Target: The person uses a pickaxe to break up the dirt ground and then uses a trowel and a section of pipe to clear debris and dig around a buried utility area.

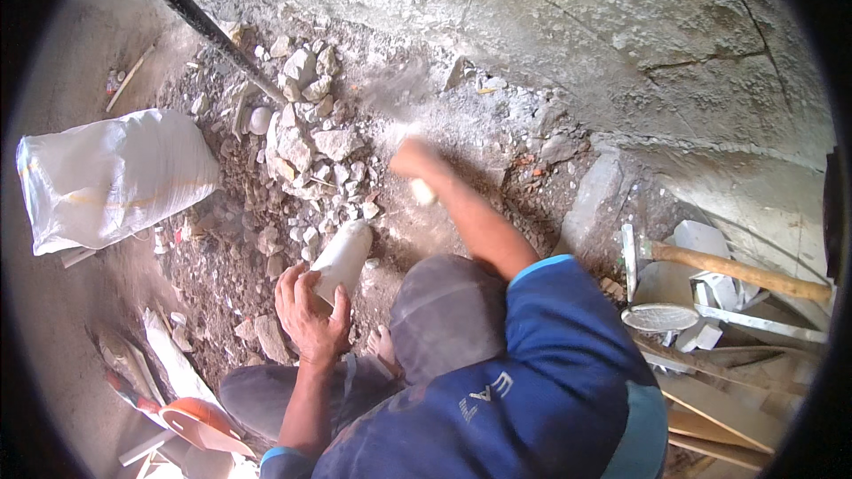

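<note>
My left hand (311,312) is closed round the near end of a pale, roughly cylindrical stone piece (344,255). The piece slants up and away to the right, in front of my bent knee, its far end near the rubble. My right hand (417,160), smeared by motion, is raised beyond my knee with its fingers wrapped round a tool. The pale butt of the tool's handle (424,192) shows below the fist. A dark blur above the fist may be the tool's head; its shape cannot be made out.
Stone rubble (306,142) is heaped ahead, below a rough wall (568,27). A stuffed white sack (115,177) lies at left; a dark pole (200,18) slants down into the rubble. At right are a wooden handle (745,271), white offcuts and boards. An orange object (202,421) lies lower left.
</note>
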`<act>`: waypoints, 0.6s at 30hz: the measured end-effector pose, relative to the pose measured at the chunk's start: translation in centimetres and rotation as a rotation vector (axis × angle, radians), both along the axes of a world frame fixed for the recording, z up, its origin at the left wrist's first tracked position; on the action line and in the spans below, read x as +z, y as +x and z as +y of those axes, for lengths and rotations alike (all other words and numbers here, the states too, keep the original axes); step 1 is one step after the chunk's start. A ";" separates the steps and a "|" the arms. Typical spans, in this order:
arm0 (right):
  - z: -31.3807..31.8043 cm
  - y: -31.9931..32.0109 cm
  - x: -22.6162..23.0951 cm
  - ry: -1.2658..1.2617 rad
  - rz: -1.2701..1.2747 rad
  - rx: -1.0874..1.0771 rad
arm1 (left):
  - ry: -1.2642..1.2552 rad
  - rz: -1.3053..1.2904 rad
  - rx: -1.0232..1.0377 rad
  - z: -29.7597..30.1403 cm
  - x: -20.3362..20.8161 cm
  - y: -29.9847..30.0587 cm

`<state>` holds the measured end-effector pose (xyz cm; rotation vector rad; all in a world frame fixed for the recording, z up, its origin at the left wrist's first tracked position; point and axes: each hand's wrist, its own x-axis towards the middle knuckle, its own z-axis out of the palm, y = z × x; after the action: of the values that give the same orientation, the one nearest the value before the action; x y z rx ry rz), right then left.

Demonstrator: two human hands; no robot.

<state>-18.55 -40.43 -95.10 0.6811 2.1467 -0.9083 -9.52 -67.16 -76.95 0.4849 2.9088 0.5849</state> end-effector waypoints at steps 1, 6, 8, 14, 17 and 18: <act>-2.1 -0.1 1.1 -0.045 0.006 0.154 | -0.001 0.000 -0.009 -0.1 -0.1 0.0; 1.0 1.2 1.8 -0.091 0.189 -0.348 | -0.006 0.027 -0.002 -0.4 0.3 -0.1; 4.7 0.2 1.1 0.010 0.161 -0.417 | -0.027 0.033 0.003 -0.5 0.7 -0.1; -3.5 -0.7 -8.9 -0.004 0.231 0.135 | 0.056 0.009 -0.035 0.9 -0.5 -0.2; -4.4 -3.4 1.4 -0.134 0.102 0.082 | -0.021 0.063 -0.006 -0.8 0.3 -0.1; -2.5 -3.2 2.1 -0.170 0.087 -0.161 | -0.034 0.060 -0.009 -0.7 0.5 0.0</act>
<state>-21.75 -42.95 -92.99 0.7487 2.0823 -1.2118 -9.56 -67.91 -76.45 0.5189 2.9659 0.5284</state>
